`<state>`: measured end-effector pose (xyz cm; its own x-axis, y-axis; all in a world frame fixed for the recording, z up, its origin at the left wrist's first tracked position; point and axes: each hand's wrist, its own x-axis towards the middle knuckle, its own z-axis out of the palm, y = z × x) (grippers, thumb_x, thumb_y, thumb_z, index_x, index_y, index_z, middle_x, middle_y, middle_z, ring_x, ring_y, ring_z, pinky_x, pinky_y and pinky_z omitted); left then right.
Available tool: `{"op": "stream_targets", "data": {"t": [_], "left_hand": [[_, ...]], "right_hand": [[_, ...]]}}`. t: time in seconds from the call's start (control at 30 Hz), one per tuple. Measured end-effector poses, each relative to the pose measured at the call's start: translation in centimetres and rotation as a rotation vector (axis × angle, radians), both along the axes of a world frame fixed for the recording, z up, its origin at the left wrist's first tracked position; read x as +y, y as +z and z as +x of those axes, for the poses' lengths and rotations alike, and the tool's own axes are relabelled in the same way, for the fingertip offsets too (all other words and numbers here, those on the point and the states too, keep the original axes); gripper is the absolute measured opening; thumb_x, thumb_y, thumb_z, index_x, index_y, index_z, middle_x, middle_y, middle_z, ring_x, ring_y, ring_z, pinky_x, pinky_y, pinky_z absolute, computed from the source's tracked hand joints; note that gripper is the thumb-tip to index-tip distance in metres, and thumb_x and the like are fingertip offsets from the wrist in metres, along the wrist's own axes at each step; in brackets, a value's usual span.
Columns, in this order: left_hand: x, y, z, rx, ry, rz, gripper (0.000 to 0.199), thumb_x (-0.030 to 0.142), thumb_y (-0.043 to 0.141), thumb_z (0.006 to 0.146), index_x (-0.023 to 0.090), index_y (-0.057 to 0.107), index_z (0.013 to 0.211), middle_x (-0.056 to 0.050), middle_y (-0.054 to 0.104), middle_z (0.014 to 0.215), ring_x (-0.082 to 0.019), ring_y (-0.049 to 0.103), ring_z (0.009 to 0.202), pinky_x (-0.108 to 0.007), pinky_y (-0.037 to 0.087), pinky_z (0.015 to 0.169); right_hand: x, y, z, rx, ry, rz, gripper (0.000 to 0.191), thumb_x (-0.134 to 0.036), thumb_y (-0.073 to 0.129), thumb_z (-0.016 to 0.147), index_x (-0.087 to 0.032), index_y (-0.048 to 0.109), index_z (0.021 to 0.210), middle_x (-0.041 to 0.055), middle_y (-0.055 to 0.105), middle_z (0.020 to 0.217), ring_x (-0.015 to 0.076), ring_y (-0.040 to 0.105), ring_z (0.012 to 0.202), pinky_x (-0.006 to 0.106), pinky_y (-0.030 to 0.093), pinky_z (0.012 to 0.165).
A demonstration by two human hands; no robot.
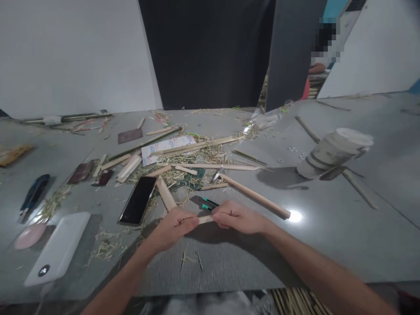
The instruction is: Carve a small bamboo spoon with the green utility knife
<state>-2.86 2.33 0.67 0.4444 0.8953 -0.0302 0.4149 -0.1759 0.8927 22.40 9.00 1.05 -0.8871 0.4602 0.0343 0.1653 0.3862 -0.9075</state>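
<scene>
My left hand (175, 225) and my right hand (238, 217) meet over the grey table (328, 245), each pinching one end of a short pale bamboo strip (205, 219). Just beyond my fingers lies a utility knife with a green slider (204, 203). A hammer with a long wooden handle (254, 196) lies to the right of it, its head toward the litter of bamboo slats (197, 151) and shavings in the middle of the table.
A black phone (138, 200) lies left of my hands, a white power bank (58, 248) nearer the front left. A paper cup (333, 151) stands at right. Dark sandpaper pieces (130, 135), a printed packet (167, 146) and another person's red sleeve (306, 87) lie farther back.
</scene>
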Motion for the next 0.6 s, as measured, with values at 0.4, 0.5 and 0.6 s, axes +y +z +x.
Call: {"op": "stream_targets", "data": {"t": [0.4,0.5,0.6], "left_hand": [[1.1,-2.9,-0.4,0.16,0.644,0.498,0.014,0.028,0.063,0.098,0.021,0.062,0.11,-0.002,0.062,0.086,-0.019,0.059,0.076,-0.029,0.046,0.074],[1.2,-2.3,-1.2,0.157,0.714,0.587,0.008,0.028,0.061,0.099,0.021,0.061,0.103,-0.003,0.063,0.087,-0.019,0.058,0.078,-0.029,0.048,0.076],[1.3,-2.1,-1.2,0.17,0.664,0.612,0.019,0.025,0.057,0.101,0.021,0.059,0.082,-0.003,0.063,0.082,-0.018,0.06,0.076,-0.028,0.047,0.073]], "right_hand": [[2.0,-0.9,0.7,-0.006,-0.535,-0.036,0.047,-0.047,0.029,0.115,-0.02,0.055,0.144,0.0062,0.069,0.098,0.0162,0.059,0.069,0.028,0.046,0.059],[2.8,-0.9,1.1,-0.005,-0.57,-0.061,0.055,-0.047,0.032,0.115,-0.023,0.028,0.163,0.0041,0.067,0.1,0.0152,0.056,0.066,0.027,0.046,0.056],[3.3,-0.9,1.3,-0.031,-0.6,-0.014,0.044,-0.046,0.046,0.111,-0.02,0.053,0.146,-0.0001,0.063,0.08,0.0173,0.056,0.068,0.029,0.045,0.062]]}}
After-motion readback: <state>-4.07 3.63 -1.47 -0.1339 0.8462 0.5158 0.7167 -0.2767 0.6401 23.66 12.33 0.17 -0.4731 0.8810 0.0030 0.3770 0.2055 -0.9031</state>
